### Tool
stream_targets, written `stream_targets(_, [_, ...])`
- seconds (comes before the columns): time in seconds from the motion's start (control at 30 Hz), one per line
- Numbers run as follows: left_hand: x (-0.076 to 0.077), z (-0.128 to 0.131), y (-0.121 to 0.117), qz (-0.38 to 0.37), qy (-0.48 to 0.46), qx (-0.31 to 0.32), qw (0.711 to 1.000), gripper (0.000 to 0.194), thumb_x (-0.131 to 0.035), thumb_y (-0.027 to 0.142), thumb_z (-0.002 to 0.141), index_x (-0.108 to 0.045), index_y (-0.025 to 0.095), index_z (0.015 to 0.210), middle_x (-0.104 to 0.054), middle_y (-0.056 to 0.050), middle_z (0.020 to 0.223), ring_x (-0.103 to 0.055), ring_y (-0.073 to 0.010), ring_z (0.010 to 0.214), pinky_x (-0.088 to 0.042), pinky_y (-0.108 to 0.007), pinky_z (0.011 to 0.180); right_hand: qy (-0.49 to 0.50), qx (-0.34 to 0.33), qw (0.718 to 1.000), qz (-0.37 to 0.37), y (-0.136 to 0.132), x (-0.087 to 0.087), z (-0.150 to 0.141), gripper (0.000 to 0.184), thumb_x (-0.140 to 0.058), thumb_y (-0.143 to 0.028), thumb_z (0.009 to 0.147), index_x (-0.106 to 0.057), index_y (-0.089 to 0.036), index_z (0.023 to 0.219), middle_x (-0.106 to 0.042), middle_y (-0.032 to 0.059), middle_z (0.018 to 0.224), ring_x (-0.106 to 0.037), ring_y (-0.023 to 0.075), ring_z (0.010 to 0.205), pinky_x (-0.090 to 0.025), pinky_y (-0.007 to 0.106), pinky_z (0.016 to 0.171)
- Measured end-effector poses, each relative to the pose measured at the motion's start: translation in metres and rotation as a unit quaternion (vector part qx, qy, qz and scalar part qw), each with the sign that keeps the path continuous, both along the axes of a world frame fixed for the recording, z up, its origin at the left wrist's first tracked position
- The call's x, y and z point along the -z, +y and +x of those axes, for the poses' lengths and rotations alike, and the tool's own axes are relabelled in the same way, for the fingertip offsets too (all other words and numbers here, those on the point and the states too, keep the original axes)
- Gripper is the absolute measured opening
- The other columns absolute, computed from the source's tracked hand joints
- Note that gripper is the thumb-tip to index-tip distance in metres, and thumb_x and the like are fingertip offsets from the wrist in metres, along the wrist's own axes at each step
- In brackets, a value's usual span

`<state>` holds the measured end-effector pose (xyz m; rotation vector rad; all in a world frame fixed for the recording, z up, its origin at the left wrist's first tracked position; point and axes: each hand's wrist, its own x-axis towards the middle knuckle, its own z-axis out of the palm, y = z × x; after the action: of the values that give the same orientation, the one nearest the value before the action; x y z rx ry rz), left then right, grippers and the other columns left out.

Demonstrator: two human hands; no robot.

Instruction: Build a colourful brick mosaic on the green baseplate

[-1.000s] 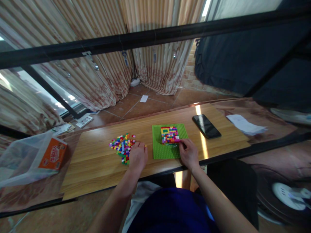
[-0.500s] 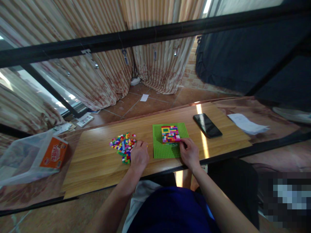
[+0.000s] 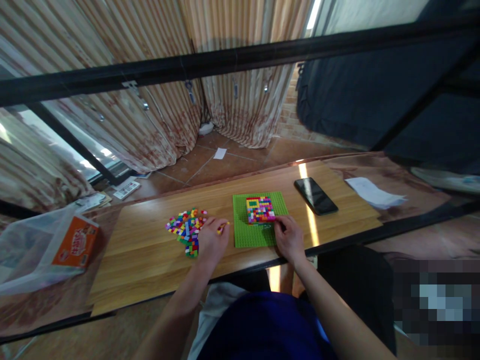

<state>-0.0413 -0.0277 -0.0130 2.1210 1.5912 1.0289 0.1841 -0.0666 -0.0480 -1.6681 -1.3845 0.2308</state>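
Observation:
A green studded baseplate (image 3: 258,237) lies on the table, bearing a block of small multicoloured toy bricks (image 3: 258,212) with a yellow-framed green patch at its far left corner. My right hand (image 3: 289,239) is closed at the block's near right corner, thumb and forefinger pinching a pink brick (image 3: 271,218) there. To the left, my left hand (image 3: 213,241) is closed beside a loose pile of mixed bricks (image 3: 185,227) and partly covers it. A tiny yellow brick (image 3: 227,223) shows at its fingertips; the grip itself is partly hidden.
A black phone (image 3: 315,196) lies right of the baseplate, with white papers (image 3: 375,192) farther right. At far left stands a clear plastic bin (image 3: 33,250) with an orange label. A black metal bar (image 3: 225,62) crosses beyond the wooden table (image 3: 142,250).
My left hand's fingers have lifted and opened slightly away from the pile, bringing yellow into sight at the tips. My right hand stays at the block's corner. The whole view has shifted slightly.

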Motion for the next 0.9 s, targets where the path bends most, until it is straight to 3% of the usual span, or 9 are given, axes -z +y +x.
stream_targets(0.17, [-0.004,0.025,0.002,-0.066,-0.107,0.042,0.991,0.012,-0.058,0.019,0.081,-0.070,0.018,0.082,-0.071,-0.001,0.075,-0.063,-0.0130,0.067,-0.048,-0.024,0.065,0.010,-0.002,1.000,-0.008,0.000,0.000,0.000,0.021,-0.047,-0.023,0.086,-0.066,-0.018,0.085,-0.065,0.0075,0.087,-0.060,0.0196,0.080,-0.046,0.032,0.071])
stream_targets(0.4, [-0.007,0.054,0.007,-0.114,-0.103,0.060,0.986,0.012,-0.061,0.025,0.082,-0.072,0.019,0.084,-0.072,-0.001,0.076,-0.064,-0.0135,0.067,-0.046,-0.023,0.062,0.013,-0.004,1.000,-0.014,0.001,0.001,0.001,0.021,-0.046,-0.024,0.087,-0.067,-0.018,0.086,-0.066,0.0076,0.088,-0.060,0.0197,0.079,-0.046,0.032,0.071])
stream_targets(0.67, [-0.007,0.064,0.012,-0.074,-0.031,0.082,0.993,0.007,-0.062,0.018,0.080,-0.069,0.019,0.079,-0.071,-0.002,0.081,-0.063,-0.0152,0.074,-0.044,-0.026,0.067,0.011,-0.006,1.000,-0.014,0.001,0.002,0.001,0.022,-0.045,-0.024,0.087,-0.067,-0.018,0.085,-0.065,0.0079,0.088,-0.060,0.0197,0.080,-0.046,0.032,0.071])
stream_targets(0.9, [-0.004,0.067,0.010,-0.076,-0.093,0.064,0.991,0.005,-0.065,0.016,0.077,-0.069,0.019,0.079,-0.068,-0.002,0.080,-0.061,-0.0142,0.075,-0.044,-0.025,0.069,0.027,-0.010,0.999,-0.013,0.001,0.002,0.001,0.022,-0.046,-0.024,0.087,-0.067,-0.018,0.086,-0.065,0.0074,0.087,-0.060,0.0196,0.080,-0.046,0.032,0.071])
